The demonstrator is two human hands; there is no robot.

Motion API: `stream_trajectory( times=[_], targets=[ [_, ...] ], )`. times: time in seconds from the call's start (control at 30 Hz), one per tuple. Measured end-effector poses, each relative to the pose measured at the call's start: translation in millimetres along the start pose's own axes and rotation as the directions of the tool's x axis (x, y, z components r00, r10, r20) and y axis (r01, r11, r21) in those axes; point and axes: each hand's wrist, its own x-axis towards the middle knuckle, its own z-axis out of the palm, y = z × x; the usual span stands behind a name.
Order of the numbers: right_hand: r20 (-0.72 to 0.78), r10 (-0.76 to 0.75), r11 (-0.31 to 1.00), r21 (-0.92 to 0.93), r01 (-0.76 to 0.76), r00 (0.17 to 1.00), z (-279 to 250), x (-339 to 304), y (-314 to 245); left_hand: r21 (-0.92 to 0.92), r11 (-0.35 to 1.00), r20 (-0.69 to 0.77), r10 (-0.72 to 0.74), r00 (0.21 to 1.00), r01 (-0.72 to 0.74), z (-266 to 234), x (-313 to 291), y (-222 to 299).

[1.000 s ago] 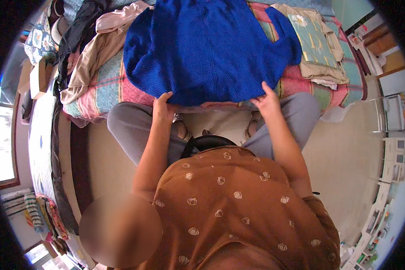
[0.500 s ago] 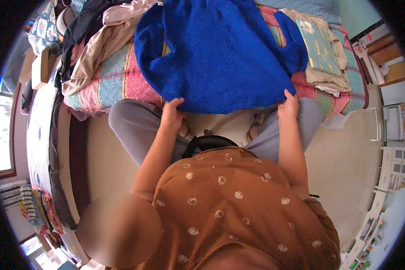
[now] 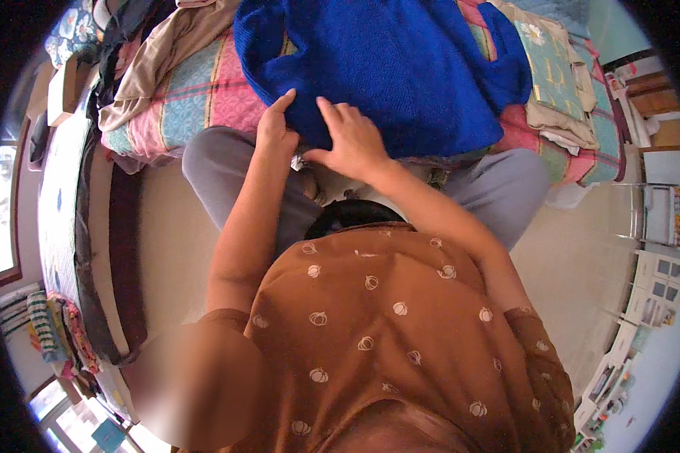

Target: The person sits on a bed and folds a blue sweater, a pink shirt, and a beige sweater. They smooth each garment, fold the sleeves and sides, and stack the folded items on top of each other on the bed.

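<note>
A blue ribbed knit sweater (image 3: 400, 83) lies spread on the bed in front of me, its hem along the near edge and its sleeves out to both sides. At the left end of the hem, my left hand (image 3: 276, 130) is closed on the sweater's edge, thumb upward and the other fingers curled partly out of sight. Just right of it, my right hand (image 3: 353, 143) rests against the lower left part of the knit. Its fingers are apart and stretched out, with the thumb pointing toward the left hand.
A plaid quilt (image 3: 196, 113) covers the bed. On the right sits a stack of folded clothes, a green printed garment (image 3: 555, 75) on top. Beige clothing (image 3: 147, 75) lies at the left beside a cardboard box (image 3: 66, 90). My grey-trousered knees flank the near bed edge.
My right hand has let go of the right hem corner and crossed left, close to my left hand. My left hand has shifted up along the sweater's left edge.
</note>
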Motion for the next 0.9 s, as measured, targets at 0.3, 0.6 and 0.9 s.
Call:
stream_trajectory(
  times=[0.3,0.6,0.9],
  targets=[
    [0.053,-0.031,1.000,-0.003,0.031,0.998,26.0,26.9,16.6,0.152,0.982,-0.144,0.137,0.980,-0.114,-17.0,79.9,63.2],
    [0.086,0.124,0.938,0.314,-0.145,0.989,26.1,30.0,28.9,0.131,0.934,-0.083,0.344,0.935,-0.332,15.9,156.1,169.4],
    [0.353,0.404,0.494,0.692,-0.527,0.844,12.0,18.0,78.7,0.338,0.510,0.485,0.626,0.611,-0.791,203.4,210.9,69.9]
  ],
)
